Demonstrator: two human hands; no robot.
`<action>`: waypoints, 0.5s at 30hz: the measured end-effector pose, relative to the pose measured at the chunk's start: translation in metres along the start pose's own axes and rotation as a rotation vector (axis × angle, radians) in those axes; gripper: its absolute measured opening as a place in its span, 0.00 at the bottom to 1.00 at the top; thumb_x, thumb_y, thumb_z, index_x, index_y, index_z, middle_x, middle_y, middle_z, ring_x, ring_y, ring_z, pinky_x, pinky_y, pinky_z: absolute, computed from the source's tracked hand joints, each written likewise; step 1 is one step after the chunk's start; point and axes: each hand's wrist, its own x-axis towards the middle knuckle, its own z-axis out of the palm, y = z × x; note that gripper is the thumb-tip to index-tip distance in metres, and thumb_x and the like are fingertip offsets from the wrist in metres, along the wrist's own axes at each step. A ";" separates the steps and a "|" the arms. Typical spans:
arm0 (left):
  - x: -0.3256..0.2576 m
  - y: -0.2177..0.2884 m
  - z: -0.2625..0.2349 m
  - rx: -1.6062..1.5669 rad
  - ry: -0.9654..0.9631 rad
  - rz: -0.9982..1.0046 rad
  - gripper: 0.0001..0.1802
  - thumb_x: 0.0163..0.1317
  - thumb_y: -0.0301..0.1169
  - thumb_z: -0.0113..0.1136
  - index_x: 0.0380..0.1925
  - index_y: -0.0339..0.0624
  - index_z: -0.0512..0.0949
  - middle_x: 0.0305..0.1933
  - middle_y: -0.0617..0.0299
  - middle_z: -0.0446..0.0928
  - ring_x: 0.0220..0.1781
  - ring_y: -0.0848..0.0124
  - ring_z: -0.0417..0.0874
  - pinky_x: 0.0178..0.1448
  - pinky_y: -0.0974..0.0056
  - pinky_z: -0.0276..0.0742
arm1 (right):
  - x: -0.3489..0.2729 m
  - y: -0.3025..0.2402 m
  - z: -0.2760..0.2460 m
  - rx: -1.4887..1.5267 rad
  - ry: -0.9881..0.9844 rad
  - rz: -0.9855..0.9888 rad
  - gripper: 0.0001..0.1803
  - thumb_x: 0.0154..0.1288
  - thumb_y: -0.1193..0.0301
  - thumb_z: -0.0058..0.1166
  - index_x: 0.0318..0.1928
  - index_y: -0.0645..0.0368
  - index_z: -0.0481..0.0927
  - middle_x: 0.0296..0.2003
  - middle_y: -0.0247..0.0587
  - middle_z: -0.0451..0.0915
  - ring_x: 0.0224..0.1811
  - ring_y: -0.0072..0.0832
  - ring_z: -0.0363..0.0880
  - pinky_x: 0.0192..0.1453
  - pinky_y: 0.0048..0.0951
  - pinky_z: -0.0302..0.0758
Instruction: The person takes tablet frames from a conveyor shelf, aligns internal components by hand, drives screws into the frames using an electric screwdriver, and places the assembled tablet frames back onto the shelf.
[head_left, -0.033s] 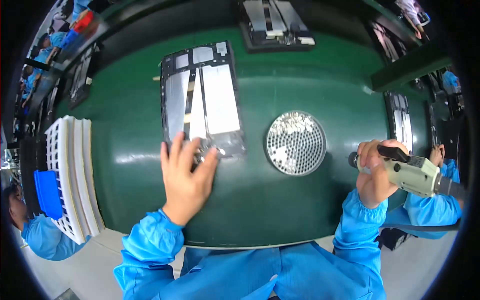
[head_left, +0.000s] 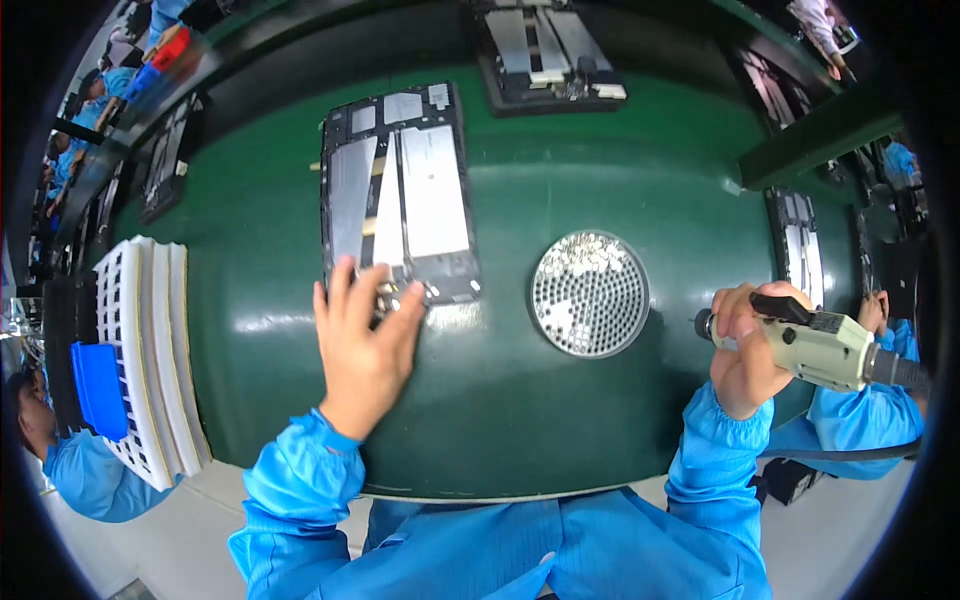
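Observation:
A black tablet-like device (head_left: 434, 185) with silvery panels inside lies on the green tabletop, left of the middle. My left hand (head_left: 362, 355) rests at its near end, fingers spread and fingertips touching the edge; exactly how they meet the edge is partly hidden. My right hand (head_left: 745, 350) is wrapped round a pale green electric screwdriver (head_left: 825, 350), held sideways above the table's right side with its tip pointing left. Between the hands stands a round metal dish (head_left: 590, 294) with a grid of holes, with small shiny pieces massed at its far side.
Another opened device (head_left: 550, 60) sits at the back, and one more (head_left: 797, 240) at the right beside a green metal bar (head_left: 815, 145). Stacked white foam trays (head_left: 150, 350) with a blue piece (head_left: 99, 390) line the left edge. Co-workers in blue sit on both sides.
The tablet-like device lies slightly further left and away, relative to the dish. My left hand has shifted a little left with it. The screwdriver has barely moved.

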 end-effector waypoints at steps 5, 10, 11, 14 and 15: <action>0.066 -0.076 0.029 -0.075 0.078 0.068 0.15 0.52 0.29 0.65 0.43 0.53 0.83 0.51 0.54 0.74 0.57 0.46 0.72 0.57 0.44 0.68 | -0.005 -0.002 -0.006 -0.003 0.041 0.003 0.18 0.52 0.83 0.49 0.46 0.64 0.67 0.22 0.38 0.70 0.22 0.25 0.68 0.33 0.32 0.72; 0.140 -0.102 0.049 -0.067 -0.036 -0.041 0.17 0.52 0.30 0.64 0.45 0.48 0.82 0.52 0.52 0.75 0.55 0.52 0.75 0.60 0.52 0.69 | -0.007 -0.002 -0.006 -0.003 0.039 0.008 0.18 0.51 0.86 0.46 0.45 0.64 0.67 0.23 0.39 0.71 0.23 0.25 0.69 0.31 0.30 0.72; 0.145 -0.096 0.050 0.017 -0.101 -0.156 0.18 0.52 0.30 0.64 0.46 0.46 0.81 0.52 0.50 0.75 0.55 0.52 0.75 0.61 0.54 0.69 | -0.009 0.000 -0.005 -0.006 0.031 0.027 0.18 0.51 0.86 0.47 0.45 0.64 0.68 0.23 0.39 0.71 0.23 0.25 0.69 0.31 0.30 0.72; 0.160 -0.071 0.045 -0.171 0.170 -0.069 0.19 0.54 0.25 0.62 0.49 0.41 0.79 0.55 0.51 0.75 0.55 0.59 0.77 0.61 0.57 0.71 | -0.008 -0.008 -0.004 -0.035 0.030 0.005 0.18 0.51 0.86 0.47 0.45 0.65 0.68 0.24 0.40 0.72 0.24 0.25 0.70 0.32 0.29 0.73; 0.163 -0.056 0.029 -0.437 0.276 -0.026 0.20 0.53 0.25 0.63 0.49 0.39 0.78 0.55 0.51 0.74 0.57 0.60 0.76 0.61 0.58 0.70 | -0.005 -0.007 -0.004 -0.046 0.064 0.026 0.18 0.51 0.86 0.47 0.45 0.65 0.68 0.24 0.40 0.72 0.24 0.25 0.70 0.32 0.29 0.73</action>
